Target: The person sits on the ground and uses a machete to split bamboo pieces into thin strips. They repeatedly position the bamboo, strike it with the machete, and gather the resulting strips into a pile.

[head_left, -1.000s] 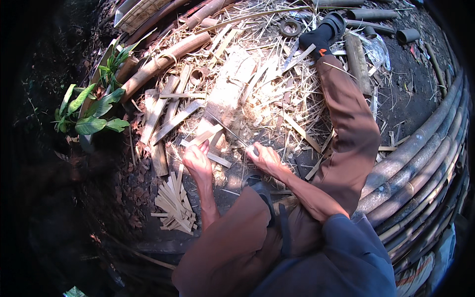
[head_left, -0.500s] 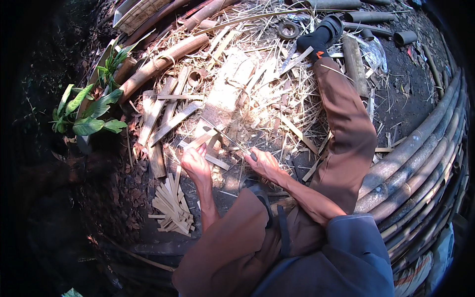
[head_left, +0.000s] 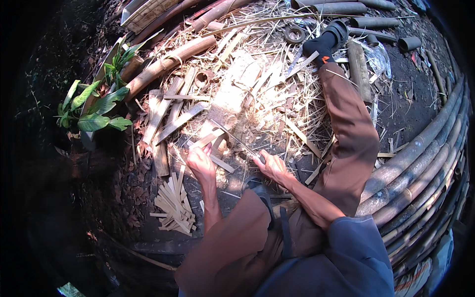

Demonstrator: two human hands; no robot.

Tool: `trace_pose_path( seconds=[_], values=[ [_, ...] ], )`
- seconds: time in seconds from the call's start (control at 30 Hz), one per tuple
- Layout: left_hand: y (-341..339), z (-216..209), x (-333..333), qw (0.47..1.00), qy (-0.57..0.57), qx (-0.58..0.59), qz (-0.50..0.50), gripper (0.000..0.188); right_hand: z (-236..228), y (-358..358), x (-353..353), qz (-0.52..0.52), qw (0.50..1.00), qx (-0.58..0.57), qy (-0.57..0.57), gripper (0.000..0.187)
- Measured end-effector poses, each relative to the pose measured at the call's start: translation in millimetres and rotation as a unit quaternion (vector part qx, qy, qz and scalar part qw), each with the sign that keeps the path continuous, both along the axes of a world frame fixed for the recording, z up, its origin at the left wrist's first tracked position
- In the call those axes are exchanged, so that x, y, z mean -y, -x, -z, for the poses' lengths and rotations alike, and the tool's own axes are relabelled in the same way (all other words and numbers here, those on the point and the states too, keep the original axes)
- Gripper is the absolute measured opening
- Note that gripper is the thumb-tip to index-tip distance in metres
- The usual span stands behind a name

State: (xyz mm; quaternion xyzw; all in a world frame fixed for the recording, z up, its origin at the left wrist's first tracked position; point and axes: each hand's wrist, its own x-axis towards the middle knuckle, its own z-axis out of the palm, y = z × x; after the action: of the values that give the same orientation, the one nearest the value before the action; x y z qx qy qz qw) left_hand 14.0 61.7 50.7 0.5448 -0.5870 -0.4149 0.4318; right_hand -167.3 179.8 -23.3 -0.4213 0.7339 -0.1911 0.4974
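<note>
Beyond the pile (head_left: 174, 204), a strip (head_left: 208, 139) is grasped by the left hand (head_left: 201, 161) and a knife (head_left: 237, 140) by the right hand (head_left: 271, 166), blade near strip's tip; shaving judged in hand, steady angle called for next.

Left hand (head_left: 200, 162) held at left, fingers (head_left: 207, 149) curled; right hand (head_left: 272, 167) clenched, forearm (head_left: 311, 198) angled toward far left; right leg (head_left: 350, 123) stretched far.

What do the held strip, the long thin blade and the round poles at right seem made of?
The strip: probably split bamboo, unvarnished; pale, matte and flat. The blade: likely metal, being thin, grey and straight; finish unclear. The poles: apparently bamboo, untreated-looking, with ringed joints.
</note>
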Motion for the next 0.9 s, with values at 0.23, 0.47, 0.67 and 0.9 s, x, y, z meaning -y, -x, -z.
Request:
trace_pose_path(
  seconds=[0.23, 0.47, 0.67, 0.9],
  values=[
    [-92, 3, -19, 0.926, -0.067, -0.263, -0.264, 0.046, 32, 0, 3, 0.049, 0.998, 0.014, 0.035, 0.051],
    [-254, 53, -122, 0.790, -0.083, -0.427, -0.432, 0.067, 38, -17, -4, 0.048, 0.997, 0.002, 0.065, 0.050],
    [-173, 93, -99, 0.933, -0.297, -0.032, -0.199, 0.045, 33, -10, -4, 0.042, 0.998, -0.010, 0.050, 0.047],
    [-79, 109, 44, 0.893, -0.028, 0.424, -0.149, 0.050, 25, -9, 0, 0.028, 0.997, -0.041, 0.058, 0.043]
  ],
)
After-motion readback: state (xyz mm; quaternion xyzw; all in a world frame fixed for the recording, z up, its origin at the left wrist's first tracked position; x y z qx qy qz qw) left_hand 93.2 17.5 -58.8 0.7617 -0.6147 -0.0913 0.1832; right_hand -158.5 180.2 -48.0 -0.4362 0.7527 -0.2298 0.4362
